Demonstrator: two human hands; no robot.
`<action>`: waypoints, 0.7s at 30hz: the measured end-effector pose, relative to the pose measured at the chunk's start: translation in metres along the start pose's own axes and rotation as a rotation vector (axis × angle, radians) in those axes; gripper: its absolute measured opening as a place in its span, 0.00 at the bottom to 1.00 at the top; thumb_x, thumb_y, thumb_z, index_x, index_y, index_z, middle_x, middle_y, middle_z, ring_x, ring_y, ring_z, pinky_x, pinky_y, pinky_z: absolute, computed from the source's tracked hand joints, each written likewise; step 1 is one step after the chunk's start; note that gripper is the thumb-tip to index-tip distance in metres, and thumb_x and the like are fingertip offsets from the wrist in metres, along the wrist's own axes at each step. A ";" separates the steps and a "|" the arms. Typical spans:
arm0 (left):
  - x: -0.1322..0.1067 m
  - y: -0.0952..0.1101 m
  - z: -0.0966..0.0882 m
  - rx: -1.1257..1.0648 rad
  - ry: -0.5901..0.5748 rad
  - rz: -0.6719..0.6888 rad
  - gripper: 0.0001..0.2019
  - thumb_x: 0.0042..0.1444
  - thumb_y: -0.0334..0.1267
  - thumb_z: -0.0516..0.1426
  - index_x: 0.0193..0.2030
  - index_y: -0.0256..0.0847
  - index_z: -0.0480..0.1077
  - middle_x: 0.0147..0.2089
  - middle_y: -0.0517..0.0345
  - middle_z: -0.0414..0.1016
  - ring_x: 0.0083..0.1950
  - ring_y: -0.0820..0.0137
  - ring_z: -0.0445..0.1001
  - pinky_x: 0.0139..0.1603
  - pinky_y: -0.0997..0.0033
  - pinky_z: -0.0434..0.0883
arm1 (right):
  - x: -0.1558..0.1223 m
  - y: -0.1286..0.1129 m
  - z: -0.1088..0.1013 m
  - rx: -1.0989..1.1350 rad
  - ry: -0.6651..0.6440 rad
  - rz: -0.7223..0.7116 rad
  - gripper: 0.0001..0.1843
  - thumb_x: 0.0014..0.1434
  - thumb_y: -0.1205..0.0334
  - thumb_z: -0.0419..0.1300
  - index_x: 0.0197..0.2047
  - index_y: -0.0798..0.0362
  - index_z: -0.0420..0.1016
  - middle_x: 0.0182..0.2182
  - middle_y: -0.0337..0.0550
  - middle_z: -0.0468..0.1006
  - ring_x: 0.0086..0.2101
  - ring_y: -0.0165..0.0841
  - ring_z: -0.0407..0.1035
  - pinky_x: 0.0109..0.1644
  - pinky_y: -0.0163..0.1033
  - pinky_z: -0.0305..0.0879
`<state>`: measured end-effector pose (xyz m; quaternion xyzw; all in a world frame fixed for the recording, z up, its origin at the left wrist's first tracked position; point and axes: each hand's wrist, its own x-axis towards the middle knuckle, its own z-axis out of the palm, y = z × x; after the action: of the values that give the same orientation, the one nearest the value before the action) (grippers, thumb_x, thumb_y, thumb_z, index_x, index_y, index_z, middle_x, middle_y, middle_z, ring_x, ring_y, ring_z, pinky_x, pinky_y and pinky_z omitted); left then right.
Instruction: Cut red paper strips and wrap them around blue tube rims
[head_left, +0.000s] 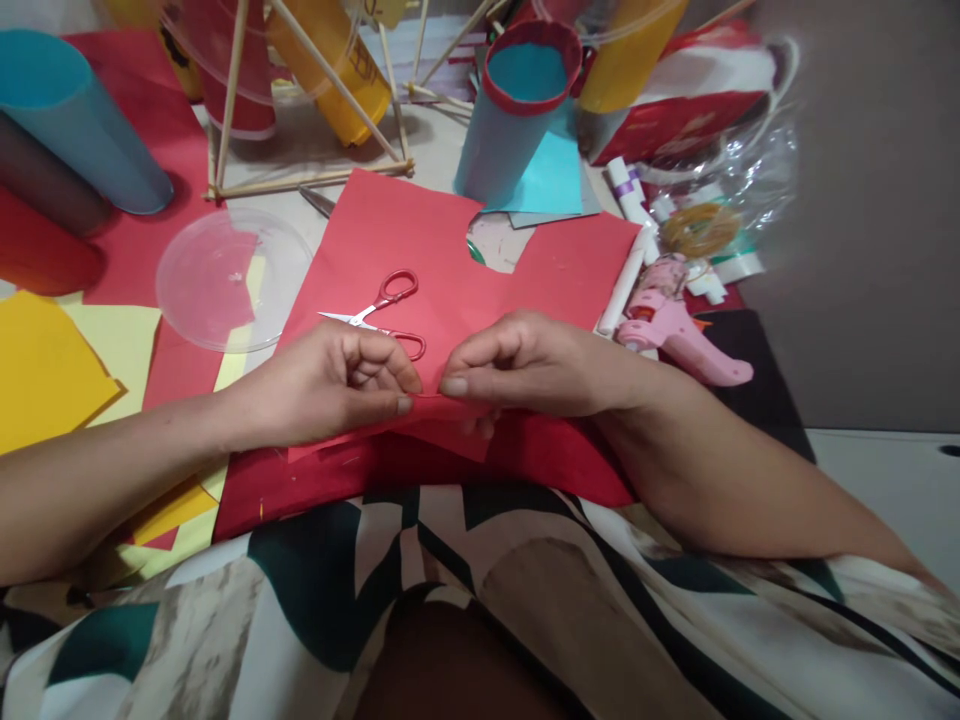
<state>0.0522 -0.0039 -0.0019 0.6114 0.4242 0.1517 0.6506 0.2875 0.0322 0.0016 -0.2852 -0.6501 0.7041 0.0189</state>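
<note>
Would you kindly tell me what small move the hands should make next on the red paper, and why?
Probably run both thumbs outward along the fold to crease it: the left hand and right hand pinch the turned-up near edge of the red paper, which looks only loosely bent.

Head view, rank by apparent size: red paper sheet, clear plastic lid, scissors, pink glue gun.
1. red paper sheet
2. clear plastic lid
3. pink glue gun and scissors: they look about alike, so not ranked.
</note>
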 end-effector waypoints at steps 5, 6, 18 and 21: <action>-0.002 0.004 0.010 0.107 0.090 0.068 0.04 0.57 0.33 0.59 0.33 0.37 0.74 0.23 0.64 0.66 0.24 0.79 0.61 0.24 0.79 0.59 | 0.004 0.004 0.005 0.036 0.034 -0.007 0.26 0.64 0.47 0.61 0.22 0.54 0.60 0.18 0.31 0.58 0.19 0.21 0.57 0.23 0.28 0.54; -0.003 0.004 0.011 0.134 0.102 0.076 0.04 0.58 0.33 0.58 0.33 0.37 0.74 0.23 0.64 0.67 0.24 0.78 0.62 0.24 0.79 0.60 | 0.004 0.005 0.006 0.006 0.034 -0.033 0.26 0.65 0.49 0.60 0.22 0.54 0.60 0.18 0.31 0.57 0.20 0.20 0.54 0.23 0.28 0.53; -0.002 0.007 0.000 0.059 0.050 0.075 0.03 0.56 0.33 0.62 0.36 0.36 0.76 0.28 0.62 0.73 0.28 0.78 0.68 0.28 0.81 0.66 | 0.001 0.000 0.001 -0.175 0.039 -0.028 0.16 0.64 0.62 0.56 0.23 0.55 0.65 0.16 0.33 0.65 0.19 0.22 0.59 0.22 0.28 0.51; -0.001 0.008 -0.001 0.021 0.073 0.077 0.02 0.56 0.32 0.62 0.36 0.36 0.75 0.25 0.64 0.70 0.25 0.80 0.65 0.25 0.82 0.63 | 0.000 -0.001 0.001 -0.155 0.053 -0.018 0.16 0.62 0.62 0.57 0.23 0.54 0.63 0.15 0.31 0.63 0.18 0.21 0.58 0.21 0.28 0.50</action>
<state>0.0536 -0.0027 0.0060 0.6282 0.4251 0.1944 0.6219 0.2866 0.0320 0.0027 -0.2986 -0.7043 0.6437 0.0205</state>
